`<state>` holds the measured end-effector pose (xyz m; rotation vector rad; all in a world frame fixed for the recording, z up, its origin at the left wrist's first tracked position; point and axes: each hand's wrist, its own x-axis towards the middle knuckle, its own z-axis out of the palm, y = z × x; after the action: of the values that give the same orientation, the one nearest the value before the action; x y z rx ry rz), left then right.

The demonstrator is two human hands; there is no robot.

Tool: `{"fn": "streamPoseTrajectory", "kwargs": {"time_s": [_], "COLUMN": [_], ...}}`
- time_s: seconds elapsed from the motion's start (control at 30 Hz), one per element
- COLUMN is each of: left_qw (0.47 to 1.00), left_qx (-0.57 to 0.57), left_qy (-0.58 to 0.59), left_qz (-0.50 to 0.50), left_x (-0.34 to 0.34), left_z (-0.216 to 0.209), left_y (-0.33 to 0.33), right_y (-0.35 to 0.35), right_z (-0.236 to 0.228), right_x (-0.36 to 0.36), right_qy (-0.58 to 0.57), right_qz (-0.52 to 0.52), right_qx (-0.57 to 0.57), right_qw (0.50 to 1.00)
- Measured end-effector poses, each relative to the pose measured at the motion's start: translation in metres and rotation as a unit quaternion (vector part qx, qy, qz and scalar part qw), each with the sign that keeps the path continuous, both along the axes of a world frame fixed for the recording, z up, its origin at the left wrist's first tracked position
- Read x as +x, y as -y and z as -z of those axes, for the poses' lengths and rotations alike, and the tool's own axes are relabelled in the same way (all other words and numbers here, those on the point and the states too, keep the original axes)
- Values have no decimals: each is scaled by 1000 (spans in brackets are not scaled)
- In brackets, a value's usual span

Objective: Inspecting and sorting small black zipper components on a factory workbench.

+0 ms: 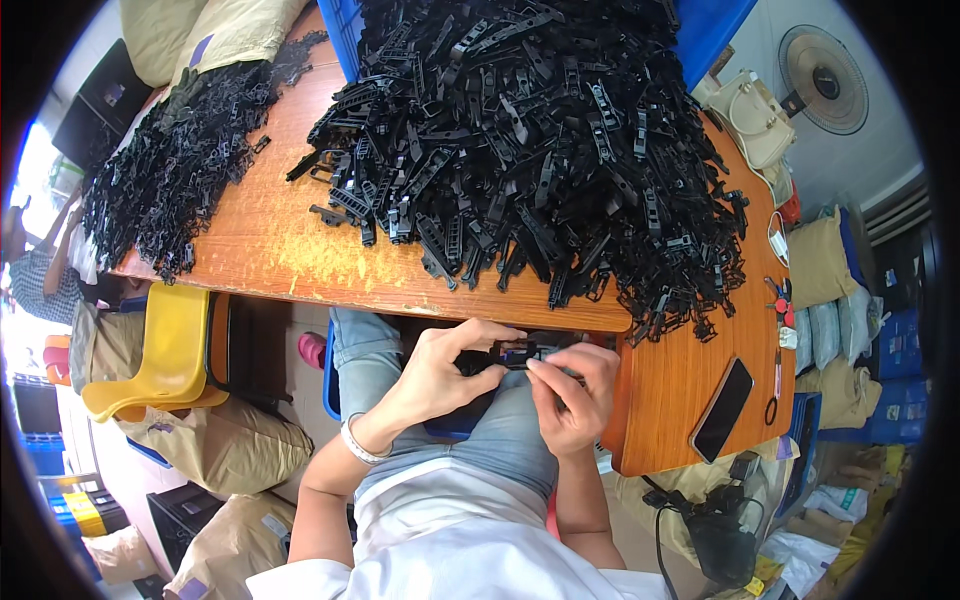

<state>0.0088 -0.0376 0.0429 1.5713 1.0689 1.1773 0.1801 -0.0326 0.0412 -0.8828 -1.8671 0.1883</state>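
Observation:
In front of the table edge, over my lap, my left hand (445, 370) is closed on a small black plastic part (515, 353), held between thumb and fingers. My right hand (575, 395) pinches at the right end of the same part with thumb and forefinger. Whether it grips a second small piece there is too small to tell. Beyond my hands, a big heap of black plastic parts (520, 150), many long and slotted, spreads over the wooden table (320, 245). Part of the heap spills from a blue bin (710, 35) at the back.
A second heap of smaller black parts (170, 180) lies at the table's left. A phone (722, 410) and scissors (772, 400) lie on the right side. A yellow chair (170, 345) stands at left, near stuffed sacks (235, 440). At back right are a cream handbag (750, 115) and a fan (822, 80).

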Motion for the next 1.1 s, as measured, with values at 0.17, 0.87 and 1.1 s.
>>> {"fn": "streamPoseTrajectory", "kwargs": {"time_s": [0.17, 0.87, 1.1], "left_qw": [1000, 831, 997], "left_qx": [-23, 250, 31], "left_qy": [-2, -346, 52], "left_qz": [17, -357, -56], "left_x": [-3, -56, -5], "left_z": [-4, 16, 22], "left_y": [4, -111, -18], "right_y": [-8, -5, -9], "right_z": [-6, 23, 7], "right_x": [1, 5, 0], "right_qy": [10, -351, -444], "right_qz": [-61, 10, -114], "right_qx": [-64, -262, -393], "right_qw": [996, 899, 797]}}
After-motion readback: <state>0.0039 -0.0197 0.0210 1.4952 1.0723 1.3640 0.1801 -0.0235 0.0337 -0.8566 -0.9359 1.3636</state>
